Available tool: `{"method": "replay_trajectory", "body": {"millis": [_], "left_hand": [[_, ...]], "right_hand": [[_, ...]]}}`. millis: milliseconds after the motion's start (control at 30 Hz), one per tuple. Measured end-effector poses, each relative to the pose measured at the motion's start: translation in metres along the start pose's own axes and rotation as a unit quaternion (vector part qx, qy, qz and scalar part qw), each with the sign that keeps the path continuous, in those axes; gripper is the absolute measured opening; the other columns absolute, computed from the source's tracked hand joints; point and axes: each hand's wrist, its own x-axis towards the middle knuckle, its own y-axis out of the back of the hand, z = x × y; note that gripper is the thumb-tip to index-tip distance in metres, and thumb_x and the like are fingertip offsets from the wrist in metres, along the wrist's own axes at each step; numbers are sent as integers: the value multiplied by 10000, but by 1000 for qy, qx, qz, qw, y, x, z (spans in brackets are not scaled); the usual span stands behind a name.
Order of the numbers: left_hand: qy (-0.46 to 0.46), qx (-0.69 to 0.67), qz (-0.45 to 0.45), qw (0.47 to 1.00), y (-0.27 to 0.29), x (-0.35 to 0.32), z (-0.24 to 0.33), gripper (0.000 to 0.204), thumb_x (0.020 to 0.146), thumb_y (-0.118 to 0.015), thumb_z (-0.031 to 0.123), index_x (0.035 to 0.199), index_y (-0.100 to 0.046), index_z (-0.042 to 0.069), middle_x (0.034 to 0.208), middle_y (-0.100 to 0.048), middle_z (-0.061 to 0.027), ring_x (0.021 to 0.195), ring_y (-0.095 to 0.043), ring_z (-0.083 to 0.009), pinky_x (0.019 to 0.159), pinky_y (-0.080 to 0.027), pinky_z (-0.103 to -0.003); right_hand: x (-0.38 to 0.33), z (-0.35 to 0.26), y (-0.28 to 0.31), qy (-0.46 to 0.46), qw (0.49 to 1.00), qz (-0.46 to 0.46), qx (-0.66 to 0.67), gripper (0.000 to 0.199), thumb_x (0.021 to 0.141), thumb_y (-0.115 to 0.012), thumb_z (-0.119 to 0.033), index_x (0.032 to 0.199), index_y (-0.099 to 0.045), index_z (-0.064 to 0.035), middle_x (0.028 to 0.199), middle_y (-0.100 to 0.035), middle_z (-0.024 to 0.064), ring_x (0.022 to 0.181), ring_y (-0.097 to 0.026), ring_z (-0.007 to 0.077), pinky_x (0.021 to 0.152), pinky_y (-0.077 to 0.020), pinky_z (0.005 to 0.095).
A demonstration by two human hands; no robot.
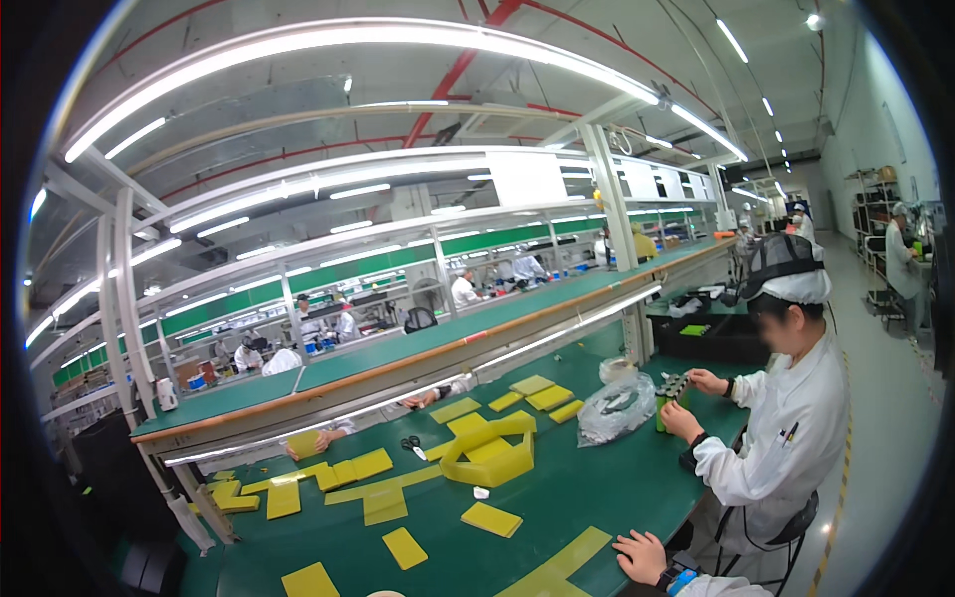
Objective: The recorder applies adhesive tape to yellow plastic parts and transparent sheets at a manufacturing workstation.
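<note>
The right hand (642,555) rests flat and open on the green bench (597,488). A long yellow strip (559,567) lies just left of it. The left hand is out of sight.

Bare green mat (557,497) betw. yellow sheets (491,518)

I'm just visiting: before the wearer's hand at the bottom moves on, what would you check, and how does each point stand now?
1. Right hand in view, resting on the green table: ok.
2. Left hand in view: not ok, it is out of frame.
3. Long yellow strip lies flat beside the right hand: ok.
4. Whether the hand grips anything: cannot tell.
5. Yellow pad lies apart from the strip, nothing on it: ok.
6. Co-worker's hands keep to the far end of the table: ok.
</note>
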Motion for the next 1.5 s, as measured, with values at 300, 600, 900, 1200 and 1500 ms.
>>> {"method": "replay_trajectory", "body": {"millis": [300,600,900,1200,1500], "left_hand": [[-30,-19,2,999,1,-1,-4,372,809,-605,321,1164,-592,210,1252,-547,-46,1133,-488,-256,917,-319,-451],[-3,-33,-11,999,8,2,0,350,853,-577,369,1161,-609,205,1242,-566,-61,1137,-504,-272,873,-355,-443],[-23,-56,-71,996,16,7,-7,393,865,-554,355,1225,-591,202,1271,-563,-62,1126,-520,-250,845,-354,-407],[-49,-62,-22,997,11,10,-12,379,892,-510,334,1223,-596,169,1268,-565,-73,1126,-515,-253,849,-342,-381],[-59,-80,-12,995,9,4,-15,385,890,-524,359,1219,-595,171,1273,-563,-77,1128,-524,-256,856,-356,-392]], "right_hand": [[-3,9,-2,56,982,151,99,170,772,-543,-88,768,-712,-65,899,-720,85,906,-691,233,803,-534,368],[-4,3,-1,32,984,132,113,205,826,-501,-92,816,-700,-44,949,-716,85,974,-674,233,841,-520,366],[7,-11,17,-13,1000,-2,-9,413,876,-519,-226,1283,-554,-167,1278,-583,86,1206,-529,248,1004,-415,385],[27,16,1,-98,981,-135,-101,578,946,-392,-504,1418,-398,-172,1481,-368,67,1378,-307,246,1127,-209,458],[57,39,-6,-95,954,-249,-137,529,988,-294,-458,1475,-269,-255,1538,-254,-33,1408,-237,242,1117,-174,547]]}}
